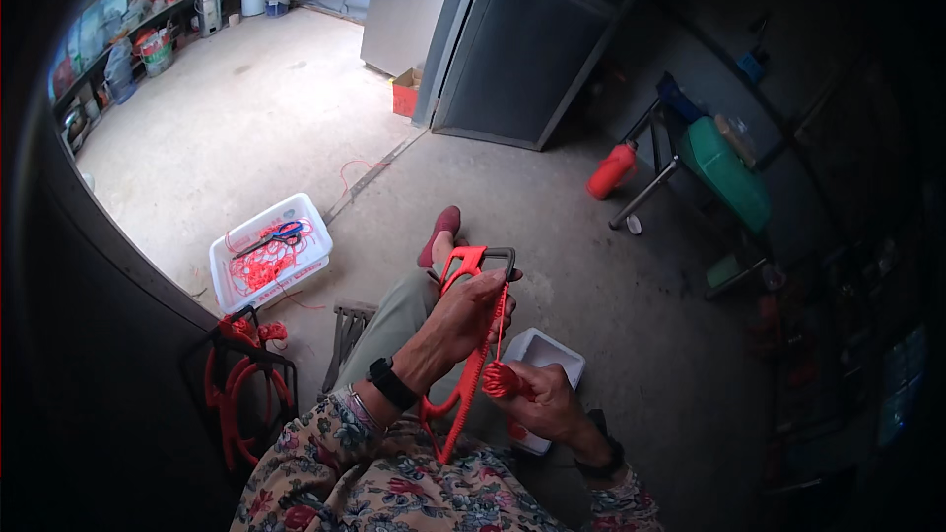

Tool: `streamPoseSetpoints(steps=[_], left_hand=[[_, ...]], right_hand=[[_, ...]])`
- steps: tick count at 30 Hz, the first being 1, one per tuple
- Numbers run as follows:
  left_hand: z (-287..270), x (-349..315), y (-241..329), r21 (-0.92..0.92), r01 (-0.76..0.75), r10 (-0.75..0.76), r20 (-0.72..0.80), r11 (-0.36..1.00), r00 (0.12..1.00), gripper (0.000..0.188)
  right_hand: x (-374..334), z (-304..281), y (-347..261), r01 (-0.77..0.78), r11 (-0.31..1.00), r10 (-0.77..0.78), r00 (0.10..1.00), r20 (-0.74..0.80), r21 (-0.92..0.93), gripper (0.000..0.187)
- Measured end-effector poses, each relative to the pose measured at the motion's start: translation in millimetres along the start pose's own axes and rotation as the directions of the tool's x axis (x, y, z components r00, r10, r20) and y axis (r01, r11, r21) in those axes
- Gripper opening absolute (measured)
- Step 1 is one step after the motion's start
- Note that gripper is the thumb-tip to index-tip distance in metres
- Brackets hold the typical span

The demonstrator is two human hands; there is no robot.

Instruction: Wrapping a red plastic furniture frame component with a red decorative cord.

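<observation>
The left hand (pixel 471 313) is closed around the upper part of a red frame (pixel 463 335), a long hanger-shaped piece held upright over the person's lap, its top corner near a dark metal bracket. The right hand (pixel 547 399) is closed on a small red bundle of cord (pixel 501 379), from which a strand runs up to the frame's top beside the left fingers. The two hands sit close together, each clamped on its own thing.

As a judgement of progress: one side of the frame, from the lower tip up toward the left hand, looks tightly wrapped in cord, giving it a ribbed edge. The top bar and the far side appear bare, so the wrapping seems partly done, with a good stretch left. How much cord remains in the bundle cannot be told.

On the floor (pixel 296 108), to the person's left, a white basket (pixel 313 236) holds loose red cord and blue scissors (pixel 286 232). Nearer, at the lower left, a dark rack (pixel 286 374) carries several red frames (pixel 236 399); whether these are finished is unclear. A white box (pixel 552 350) sits just behind the right hand.
</observation>
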State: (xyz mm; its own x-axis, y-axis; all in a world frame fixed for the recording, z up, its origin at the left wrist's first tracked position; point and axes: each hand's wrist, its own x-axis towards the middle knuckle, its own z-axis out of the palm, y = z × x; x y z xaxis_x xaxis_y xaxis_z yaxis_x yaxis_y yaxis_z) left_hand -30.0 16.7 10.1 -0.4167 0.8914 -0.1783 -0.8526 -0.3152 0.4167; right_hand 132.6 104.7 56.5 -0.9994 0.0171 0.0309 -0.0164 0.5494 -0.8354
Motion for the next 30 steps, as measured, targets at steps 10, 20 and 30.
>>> streamPoseSetpoints(steps=[10,20,30], left_hand=[[-4,6,-4,-0.013,0.065,-0.066,-0.096,0.998,0.993,0.017],[22,14,7,0.820,-0.557,0.661,0.492,-0.132,0.567,0.012],[-11,35,23,0.731,-0.382,0.499,0.065,0.566,0.864,0.020]], right_hand=[[11,-65,-53,0.076,0.982,-0.118,0.963,-0.241,-0.173,0.018],[68,-109,-54,0.114,0.988,-0.135,0.967,-0.218,-0.106,0.032],[81,-90,55,0.170,0.569,-0.299,0.954,-0.010,-0.804,0.015]])
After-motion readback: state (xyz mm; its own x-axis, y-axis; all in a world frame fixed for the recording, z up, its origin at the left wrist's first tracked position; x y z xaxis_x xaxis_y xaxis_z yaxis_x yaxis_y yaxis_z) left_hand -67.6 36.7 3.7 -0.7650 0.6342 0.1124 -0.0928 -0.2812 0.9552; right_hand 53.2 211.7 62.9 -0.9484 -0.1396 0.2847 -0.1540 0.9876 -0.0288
